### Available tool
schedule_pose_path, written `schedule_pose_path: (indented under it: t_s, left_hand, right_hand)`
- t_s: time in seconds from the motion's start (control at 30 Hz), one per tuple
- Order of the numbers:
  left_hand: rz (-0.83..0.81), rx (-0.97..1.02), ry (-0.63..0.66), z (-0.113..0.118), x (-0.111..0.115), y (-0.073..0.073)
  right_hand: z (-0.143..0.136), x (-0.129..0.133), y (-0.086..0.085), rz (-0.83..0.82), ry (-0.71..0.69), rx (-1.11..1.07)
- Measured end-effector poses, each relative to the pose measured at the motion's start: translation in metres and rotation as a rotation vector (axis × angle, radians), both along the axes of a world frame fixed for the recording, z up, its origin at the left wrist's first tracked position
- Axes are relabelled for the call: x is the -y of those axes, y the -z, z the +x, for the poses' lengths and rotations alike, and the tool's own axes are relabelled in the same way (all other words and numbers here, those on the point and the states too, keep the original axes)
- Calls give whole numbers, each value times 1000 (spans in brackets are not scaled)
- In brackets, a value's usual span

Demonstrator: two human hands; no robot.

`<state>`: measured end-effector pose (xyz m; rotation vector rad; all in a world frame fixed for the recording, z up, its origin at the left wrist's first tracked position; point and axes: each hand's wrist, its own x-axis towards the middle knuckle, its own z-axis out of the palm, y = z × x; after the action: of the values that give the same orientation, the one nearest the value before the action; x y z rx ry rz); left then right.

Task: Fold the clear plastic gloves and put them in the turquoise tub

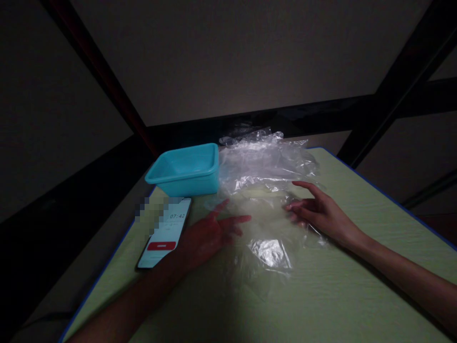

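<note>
A thin, see-through plastic piece (269, 252) lies crinkled on the table between my hands. Its outline is too faint to tell whether it is a glove or a bag. My right hand (321, 214) has its thumb and lower fingers closed on the plastic's right side, with the index finger stretched out above. On the left side, my left hand (212, 233) hovers at or on the plastic, thumb and index finger spread apart and the other fingers partly bent. Just behind is a loose pile of similar clear plastic (264, 159), with some rounded, finger-like tips.
A turquoise plastic basin (182, 183) stands at the back left, touching the pile. Below it a phone (167, 233) showing a timer lies by my left wrist. The pale green table (342, 295) has a blue edge; a wall (243, 62) rises behind.
</note>
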<state>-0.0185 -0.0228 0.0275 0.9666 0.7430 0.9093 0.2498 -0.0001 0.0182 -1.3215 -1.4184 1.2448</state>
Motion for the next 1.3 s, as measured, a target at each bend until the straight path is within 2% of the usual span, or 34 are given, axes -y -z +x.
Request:
schedule_pose_path:
  t_s: [0.07,0.17,0.23,0.3,0.37,0.43,0.53,0.6,0.67,0.77,0.87,1.0,1.13,1.3]
  left_hand:
    - [-23,1,49,0,-1,3]
    - [-204,138,66,-1,-2,7]
    - [-209,128,-16,0,-2,9]
    - [-141,36,-161,2,-1,10]
    - [-19,-120,-320,4,0,11]
    - [184,-328,-480,4,3,13]
    - [621,-675,-669,1,10,17]
    - [921,-797,-692,0,18,17]
    - [1118,-816,-557,0,26,15]
    - [1367,-792,-180,5,36,11]
    - [1471,-838,63,9,40,12]
    - [1438,-924,173,6,37,15]
    - [1320,-891,276,2,33,15]
    - [1297,-867,331,3,33,14]
  right_hand:
    - [3,-1,0,66,-4,86]
    - [7,-3,2,214,-2,241]
    - [10,-4,2,282,-17,324]
    - [12,-4,1,288,-53,349]
    - [13,-3,-3,235,-97,313]
    - [13,-2,-6,130,-164,249]
    - [14,-1,-8,-35,-243,157]
    - [15,-2,-7,-95,-256,103]
    - [16,-2,-5,-119,-269,61]
    - [17,-2,-5,-127,-302,28]
    - [17,-1,-8,-125,-336,-5]
    - [19,0,-13,-98,-415,-8]
    - [22,-2,-13,-124,-466,24]
    - [25,-7,-10,-116,-330,12]
